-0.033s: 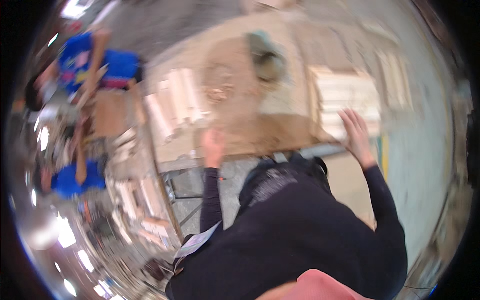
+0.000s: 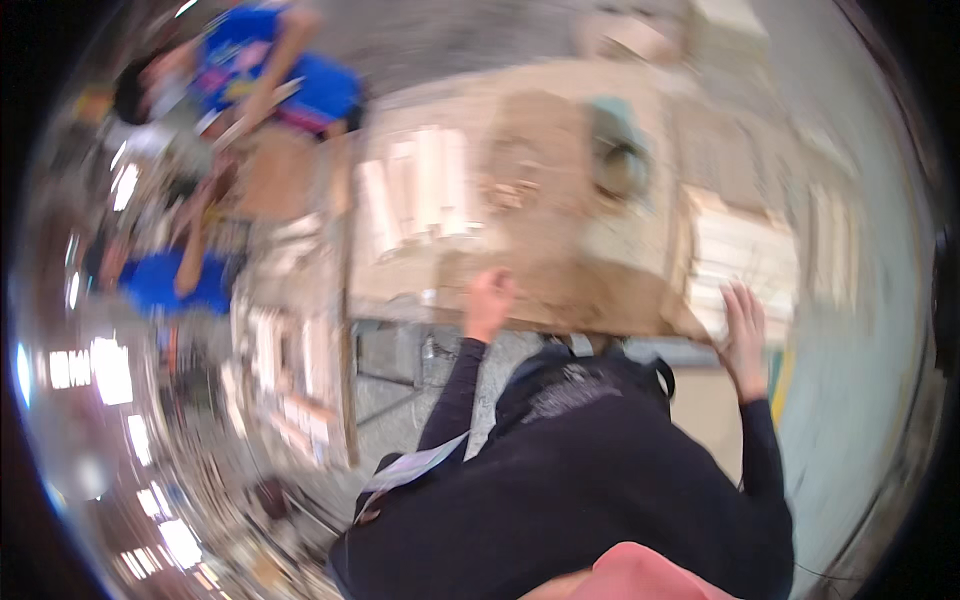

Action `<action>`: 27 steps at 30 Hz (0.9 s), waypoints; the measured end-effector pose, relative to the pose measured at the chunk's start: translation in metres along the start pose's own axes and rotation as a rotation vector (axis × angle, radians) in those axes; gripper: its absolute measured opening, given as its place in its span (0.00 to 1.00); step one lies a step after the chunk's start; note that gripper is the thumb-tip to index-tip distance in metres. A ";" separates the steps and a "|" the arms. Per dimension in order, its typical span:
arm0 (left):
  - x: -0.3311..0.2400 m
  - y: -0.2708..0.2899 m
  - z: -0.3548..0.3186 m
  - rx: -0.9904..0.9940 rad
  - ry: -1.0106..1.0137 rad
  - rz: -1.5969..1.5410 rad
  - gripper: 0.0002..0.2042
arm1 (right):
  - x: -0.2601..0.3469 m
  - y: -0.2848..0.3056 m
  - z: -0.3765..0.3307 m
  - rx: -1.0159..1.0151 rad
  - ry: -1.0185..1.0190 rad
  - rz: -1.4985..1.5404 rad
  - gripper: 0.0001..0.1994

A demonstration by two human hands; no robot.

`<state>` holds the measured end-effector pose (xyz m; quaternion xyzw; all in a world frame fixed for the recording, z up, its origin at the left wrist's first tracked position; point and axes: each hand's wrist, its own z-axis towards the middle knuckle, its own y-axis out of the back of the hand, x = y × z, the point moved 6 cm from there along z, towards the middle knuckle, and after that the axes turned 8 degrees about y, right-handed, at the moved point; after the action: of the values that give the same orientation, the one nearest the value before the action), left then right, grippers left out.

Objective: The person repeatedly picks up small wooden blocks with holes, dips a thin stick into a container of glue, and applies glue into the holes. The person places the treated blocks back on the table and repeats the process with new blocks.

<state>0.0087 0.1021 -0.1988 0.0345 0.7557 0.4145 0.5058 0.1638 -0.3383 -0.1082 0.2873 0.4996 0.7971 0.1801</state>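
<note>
My left hand [image 2: 489, 302] is over the near edge of a brown worktable [image 2: 560, 285]. It is smeared by motion, and I cannot make out whether its fingers hold anything. At the table's right side my right hand [image 2: 743, 335] has its fingers stretched out, with nothing visible in it. Those fingertips are close to a stack of pale wooden pieces [image 2: 745, 245]; whether they touch it is unclear. Beyond my left hand lies a row of pale wooden strips [image 2: 425, 185]. A small heap of light brown bits [image 2: 512, 193] lies farther in on the tabletop.
A dark, round container-like thing [image 2: 620, 165] with a teal part stands at the table's far middle. Two people in blue shirts, one far left [image 2: 225, 75] and one lower left [image 2: 185, 285], are near more wood pieces [image 2: 285, 345]. A pale greenish surface [image 2: 835, 420] runs along the right.
The whole view has swung, so the table and its contents sit farther right in the picture. My hands keep much the same places over the table.
</note>
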 end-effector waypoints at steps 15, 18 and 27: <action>0.082 0.042 -0.065 -0.209 0.235 -0.016 0.09 | -0.098 -0.081 -0.063 -0.077 0.382 -0.381 0.41; 0.103 0.039 -0.061 -0.135 0.264 -0.056 0.10 | -0.067 -0.049 -0.048 0.147 0.022 -0.079 0.44; 0.110 0.049 -0.036 0.285 0.389 -0.105 0.18 | -0.029 -0.052 -0.098 0.242 -0.180 -0.139 0.46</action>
<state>-0.0914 0.1646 -0.2416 -0.0143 0.8904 0.2758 0.3618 0.1235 -0.4000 -0.1963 0.3417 0.5925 0.6879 0.2431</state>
